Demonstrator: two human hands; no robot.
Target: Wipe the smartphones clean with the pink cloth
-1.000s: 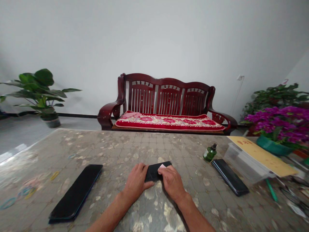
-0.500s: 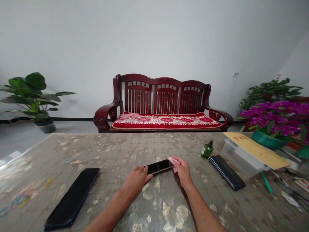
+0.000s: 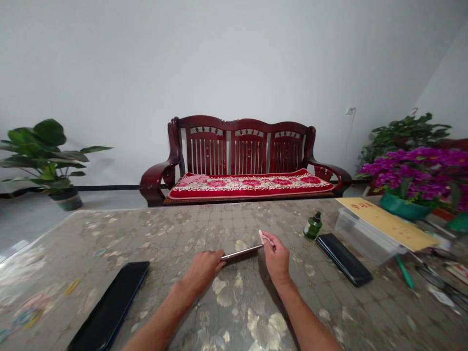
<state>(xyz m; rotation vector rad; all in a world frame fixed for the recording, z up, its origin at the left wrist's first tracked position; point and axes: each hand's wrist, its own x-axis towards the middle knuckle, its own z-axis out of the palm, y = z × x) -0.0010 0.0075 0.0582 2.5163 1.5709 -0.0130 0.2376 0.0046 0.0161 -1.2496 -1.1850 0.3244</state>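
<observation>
A smartphone [image 3: 242, 252] is held above the patterned tabletop [image 3: 190, 222], turned so that only its thin silvery edge shows. My left hand [image 3: 205, 265] is closed around the phone's left end. At its right end, my right hand [image 3: 276, 256] pinches a pale pink cloth [image 3: 264, 238] against the phone. The cloth sticks up above the fingers, and part of it is hidden in the hand. The phone's screen faces away from view.
At left lies a large black device [image 3: 109, 304], near loose rubber bands [image 3: 29, 312]. On the right are a green bottle [image 3: 313, 225], a black wallet [image 3: 343, 259], a clear plastic box [image 3: 365, 236] under a yellow envelope [image 3: 385, 222], and a green-handled tool [image 3: 405, 271].
Both hands have tipped the phone from screen-up to edge-on. The right hand still has the cloth at the phone's right end. The view has shifted slightly.
</observation>
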